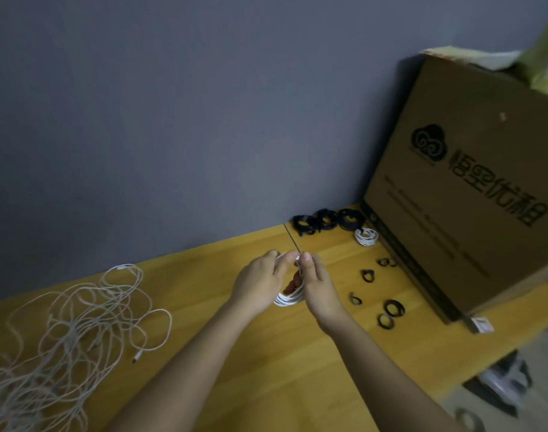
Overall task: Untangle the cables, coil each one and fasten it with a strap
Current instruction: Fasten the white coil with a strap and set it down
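hands (260, 275) (316, 285) gripping round white cable coil (290, 299), thin black strap (293, 240)

A white cable coil (290, 297) is hanging between both hands, its loops sagging below the fingers, while a thin dark strap (292, 240) is sticking up and away from the fingertips. Far to the left of the hands, a loose tangle of white cables (70, 332) is sprawling flat. Beyond the hands, black coils (327, 219) and one white coil (366, 236) are lying finished. Just right of the hands, curled black straps (391, 308) are lying scattered.
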A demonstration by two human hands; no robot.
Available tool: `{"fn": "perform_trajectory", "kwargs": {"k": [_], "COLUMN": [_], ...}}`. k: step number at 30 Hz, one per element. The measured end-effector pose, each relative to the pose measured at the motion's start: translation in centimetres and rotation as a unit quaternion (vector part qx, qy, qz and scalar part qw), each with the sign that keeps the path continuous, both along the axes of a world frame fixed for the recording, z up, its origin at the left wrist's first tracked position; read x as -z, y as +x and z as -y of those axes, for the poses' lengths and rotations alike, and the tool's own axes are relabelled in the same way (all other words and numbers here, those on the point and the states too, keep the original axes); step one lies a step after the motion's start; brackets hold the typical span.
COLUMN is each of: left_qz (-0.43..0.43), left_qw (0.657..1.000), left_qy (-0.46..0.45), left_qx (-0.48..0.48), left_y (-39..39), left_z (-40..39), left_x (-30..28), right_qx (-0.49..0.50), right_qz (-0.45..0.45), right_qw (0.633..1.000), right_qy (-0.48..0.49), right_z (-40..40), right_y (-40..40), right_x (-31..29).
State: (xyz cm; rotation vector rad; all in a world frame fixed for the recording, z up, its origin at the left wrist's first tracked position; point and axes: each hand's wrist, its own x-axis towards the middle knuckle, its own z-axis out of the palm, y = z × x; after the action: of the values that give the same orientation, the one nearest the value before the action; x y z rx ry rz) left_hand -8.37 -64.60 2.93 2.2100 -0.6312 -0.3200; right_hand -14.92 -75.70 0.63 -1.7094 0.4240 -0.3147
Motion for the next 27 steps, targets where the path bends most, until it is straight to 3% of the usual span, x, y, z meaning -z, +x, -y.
{"fn": "perform_trajectory", "kwargs": {"k": [4, 9, 16, 22, 27], "left_qz": [0.053, 0.088, -0.031, -0.145, -0.114], "left_qw": [0.996, 0.992, 0.999, 0.985, 0.990], "left_qy": [0.055, 0.088, 0.035, 0.044, 0.085], "left_qx": [0.035, 0.008, 0.012, 0.078, 0.017], "left_y": [-0.9, -1.4, -2.4, -1.7, -0.8], "left_z": [4.8, 13.2, 23.5, 26.4, 26.1], "left_x": [1.9, 4.2, 6.5, 8.6, 11.0], "right_qx": [0.021, 0.038, 0.034, -0.024, -0.028], "right_qz": [0.009, -0.013, -0.046, -0.066, -0.113], "right_qw": [0.999, 0.999, 0.990, 0.981, 0.975], "right_qy": [-0.027, -0.034, -0.130, -0.181, -0.190], "right_z": [4.5, 11.8, 22.5, 28.3, 31.0], "right_y": [-1.2, -1.8, -2.0, -2.1, -2.7], "right_x": [1.8, 3.6, 5.8, 7.9, 9.4]}}
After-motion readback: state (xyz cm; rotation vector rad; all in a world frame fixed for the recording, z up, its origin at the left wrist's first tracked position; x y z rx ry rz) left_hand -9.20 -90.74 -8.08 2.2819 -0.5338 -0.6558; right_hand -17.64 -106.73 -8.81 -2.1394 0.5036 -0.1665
